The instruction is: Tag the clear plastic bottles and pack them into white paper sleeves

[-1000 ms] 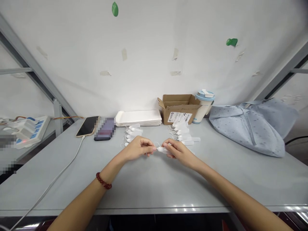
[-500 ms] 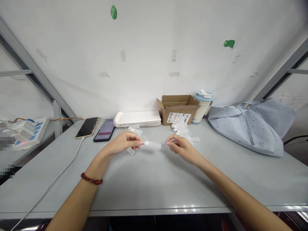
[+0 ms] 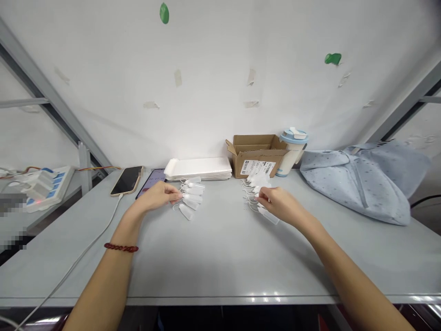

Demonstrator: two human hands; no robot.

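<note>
On the table (image 3: 213,253), the left hand (image 3: 157,196) pinches a tag (image 3: 193,198); the right hand (image 3: 281,205) touches more tags (image 3: 261,181), grip unclear.

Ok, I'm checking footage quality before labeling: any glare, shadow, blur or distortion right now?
Head view: bright glare spots along the gray table's front edge; head view: soft shadow on the tabletop beneath the right forearm; head view: corners look stretched, as with a wide lens; head view: fine print on the cardboard box is too soft to read.

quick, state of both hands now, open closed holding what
Left hand: fingers closed at a white tube's tip; grip cannot be told.
Right hand: fingers closed among the right-hand tubes; grip cannot be told.
</note>
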